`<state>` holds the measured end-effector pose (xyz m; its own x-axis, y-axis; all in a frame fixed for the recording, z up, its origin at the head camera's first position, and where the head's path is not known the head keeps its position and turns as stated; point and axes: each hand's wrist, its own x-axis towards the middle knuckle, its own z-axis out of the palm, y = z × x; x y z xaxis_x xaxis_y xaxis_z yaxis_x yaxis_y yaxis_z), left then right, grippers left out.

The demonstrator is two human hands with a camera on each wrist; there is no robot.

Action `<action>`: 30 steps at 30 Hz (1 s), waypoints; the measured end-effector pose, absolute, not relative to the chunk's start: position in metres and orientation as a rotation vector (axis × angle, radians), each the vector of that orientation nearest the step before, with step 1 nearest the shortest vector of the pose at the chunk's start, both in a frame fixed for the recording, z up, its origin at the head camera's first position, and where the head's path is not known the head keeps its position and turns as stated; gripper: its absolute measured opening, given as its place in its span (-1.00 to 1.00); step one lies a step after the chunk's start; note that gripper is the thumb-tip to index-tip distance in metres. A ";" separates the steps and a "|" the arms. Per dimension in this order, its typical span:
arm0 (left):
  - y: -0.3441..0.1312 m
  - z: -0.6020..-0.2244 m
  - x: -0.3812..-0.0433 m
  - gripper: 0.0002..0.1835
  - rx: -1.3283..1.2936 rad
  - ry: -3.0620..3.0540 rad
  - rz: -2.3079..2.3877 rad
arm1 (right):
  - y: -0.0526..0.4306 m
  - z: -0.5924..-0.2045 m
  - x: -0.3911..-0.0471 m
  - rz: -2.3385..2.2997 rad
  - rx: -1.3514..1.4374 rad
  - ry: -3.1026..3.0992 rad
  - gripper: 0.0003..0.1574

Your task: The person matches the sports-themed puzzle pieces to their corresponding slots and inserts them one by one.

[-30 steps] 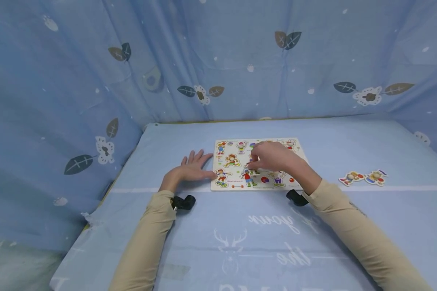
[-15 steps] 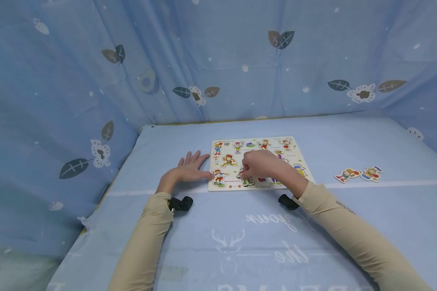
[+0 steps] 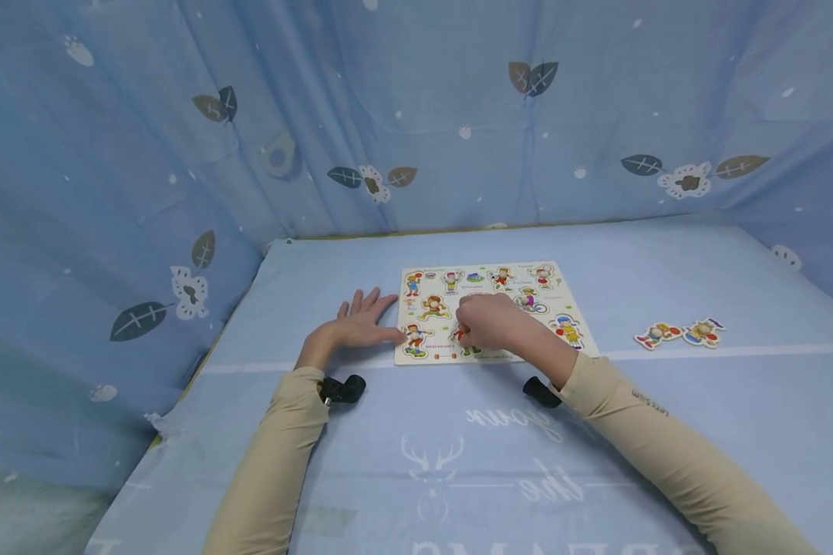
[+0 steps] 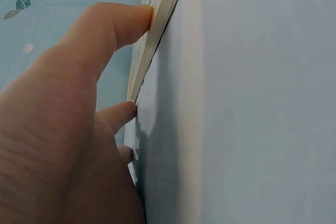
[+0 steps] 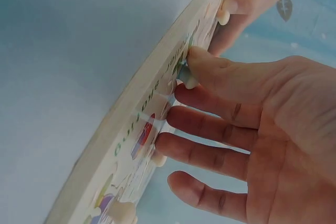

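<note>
A wooden knobbed puzzle board (image 3: pixel 554 299) with cartoon sports figures lies flat on the table. My left hand (image 3: pixel 350 327) spreads its fingers at the board's left side; in the left wrist view the thumb (image 4: pixel 134 22) presses on the board's edge. Over the lower middle of the board, my right hand (image 3: pixel 493 320) pinches a roller-skater puzzle piece (image 3: pixel 467 348) by its knob (image 5: pixel 190 82) between thumb and index finger, and partly hides it. The piece sits at the figure's spot above the "Roller skating" lettering. The other right fingers (image 5: pixel 210 124) extend beside the board face.
Two loose puzzle pieces, one with a red ball (image 3: pixel 658 335) and another beside it (image 3: pixel 704 333), lie right of the board. Several knobbed pieces sit in the board, such as the runner (image 3: pixel 433 307). A pale blue cloth covers the table (image 3: pixel 361 455); a patterned curtain (image 3: pixel 451 100) hangs behind.
My right hand has moved the roller-skater piece from the board's middle down and slightly left onto the printed skater. The left hand stays at the board's left edge.
</note>
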<state>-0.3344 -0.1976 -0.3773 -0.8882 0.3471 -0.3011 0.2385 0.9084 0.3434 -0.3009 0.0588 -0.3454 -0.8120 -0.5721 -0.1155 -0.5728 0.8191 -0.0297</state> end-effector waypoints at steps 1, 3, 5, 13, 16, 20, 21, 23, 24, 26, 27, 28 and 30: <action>-0.197 -0.377 -0.334 0.05 0.432 2.712 0.426 | 0.059 -0.345 -0.300 0.012 -0.908 2.884 -0.78; -0.197 -0.377 -0.334 0.05 0.437 2.713 0.426 | 0.059 -0.345 -0.299 0.013 -0.904 2.885 -0.78; -0.197 -0.377 -0.334 0.05 0.438 2.713 0.426 | 0.059 -0.344 -0.299 0.012 -0.903 2.883 -0.78; -0.196 -0.378 -0.333 0.03 0.424 2.719 0.422 | 0.058 -0.344 -0.299 0.017 -0.890 2.866 -0.77; -0.196 -0.378 -0.332 0.02 0.415 2.722 0.419 | 0.057 -0.343 -0.297 0.045 -0.886 2.855 -0.76; -0.194 -0.379 -0.332 0.04 0.422 2.715 0.430 | 0.063 -0.341 -0.294 0.051 -0.861 2.849 -0.79; -0.193 -0.379 -0.332 0.04 0.431 2.714 0.437 | 0.065 -0.340 -0.293 0.044 -0.850 2.854 -0.79; -0.192 -0.379 -0.333 0.04 0.439 2.713 0.445 | 0.072 -0.337 -0.291 0.031 -0.829 2.868 -0.79; -0.192 -0.379 -0.333 0.04 0.438 2.714 0.442 | 0.075 -0.336 -0.290 0.021 -0.818 2.877 -0.79; -0.193 -0.380 -0.334 0.04 0.432 2.721 0.429 | 0.082 -0.332 -0.290 0.009 -0.802 2.894 -0.78; -0.194 -0.380 -0.334 0.04 0.425 2.723 0.419 | 0.085 -0.330 -0.289 0.000 -0.797 2.901 -0.78; -0.195 -0.381 -0.335 0.04 0.418 2.726 0.412 | 0.089 -0.328 -0.289 -0.015 -0.782 2.906 -0.79; -0.197 -0.382 -0.335 0.04 0.413 2.728 0.405 | 0.096 -0.324 -0.287 -0.030 -0.758 2.920 -0.82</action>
<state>-0.3354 -0.1969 -0.3824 -0.8958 0.3309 -0.2967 0.2304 0.9167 0.3265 -0.2872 0.0958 -0.3243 -0.8664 -0.4858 -0.1155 -0.4834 0.8740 -0.0503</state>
